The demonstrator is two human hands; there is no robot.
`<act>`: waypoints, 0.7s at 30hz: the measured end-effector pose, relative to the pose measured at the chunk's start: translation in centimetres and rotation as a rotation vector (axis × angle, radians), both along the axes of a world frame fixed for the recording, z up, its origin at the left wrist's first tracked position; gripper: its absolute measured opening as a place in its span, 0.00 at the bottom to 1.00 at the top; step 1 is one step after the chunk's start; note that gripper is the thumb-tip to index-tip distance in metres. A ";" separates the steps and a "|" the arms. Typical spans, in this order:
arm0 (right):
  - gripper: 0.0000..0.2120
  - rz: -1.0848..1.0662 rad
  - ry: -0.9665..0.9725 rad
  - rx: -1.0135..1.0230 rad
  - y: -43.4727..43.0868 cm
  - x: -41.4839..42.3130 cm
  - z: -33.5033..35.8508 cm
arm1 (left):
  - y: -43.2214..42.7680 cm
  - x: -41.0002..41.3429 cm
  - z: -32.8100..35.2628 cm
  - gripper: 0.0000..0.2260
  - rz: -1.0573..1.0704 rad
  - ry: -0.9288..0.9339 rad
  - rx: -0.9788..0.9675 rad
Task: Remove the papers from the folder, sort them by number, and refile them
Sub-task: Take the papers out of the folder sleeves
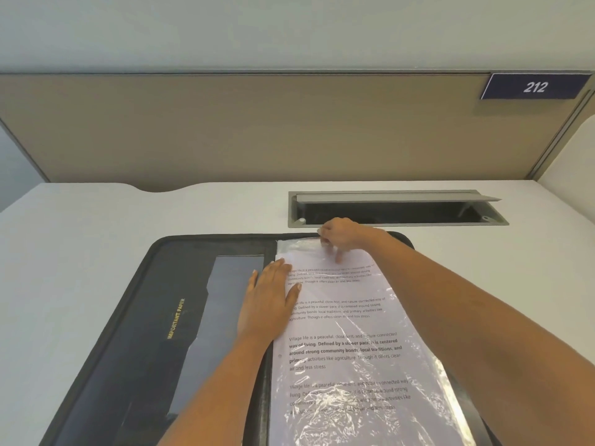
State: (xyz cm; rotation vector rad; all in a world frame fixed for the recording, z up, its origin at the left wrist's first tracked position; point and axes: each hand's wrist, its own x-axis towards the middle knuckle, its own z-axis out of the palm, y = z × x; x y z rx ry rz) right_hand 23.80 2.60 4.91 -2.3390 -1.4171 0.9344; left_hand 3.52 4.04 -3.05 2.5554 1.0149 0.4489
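A black zip folder (pixel 145 317) lies open on the white desk, its left flap marked "IMPORTANT PAPER". On its right half lies a printed white paper (pixel 347 346) inside a crinkled clear plastic sleeve. My left hand (pixel 267 300) rests flat with straight fingers on the sleeve's left edge, near the folder's spine. My right hand (pixel 341 238) is at the sleeve's top edge with fingers curled, pinching the plastic there. Any papers underneath are hidden.
A grey cable tray (pixel 396 209) with its lid raised is sunk into the desk just behind the folder. A beige partition (pixel 257 130) with a blue "212" plate (pixel 534 86) stands at the back. White desk (pixel 70 226) surrounds the folder.
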 end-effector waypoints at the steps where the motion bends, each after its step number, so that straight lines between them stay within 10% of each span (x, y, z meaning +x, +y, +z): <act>1: 0.12 0.004 -0.040 -0.048 0.1 0.2 0.1 | 0.0 0.0 0.0 0.20 0.001 -0.001 -0.002; 21: 0.09 0.184 -0.177 -0.222 1.9 2.6 0.6 | 0.1 0.0 -0.2 0.29 -0.010 -0.001 0.002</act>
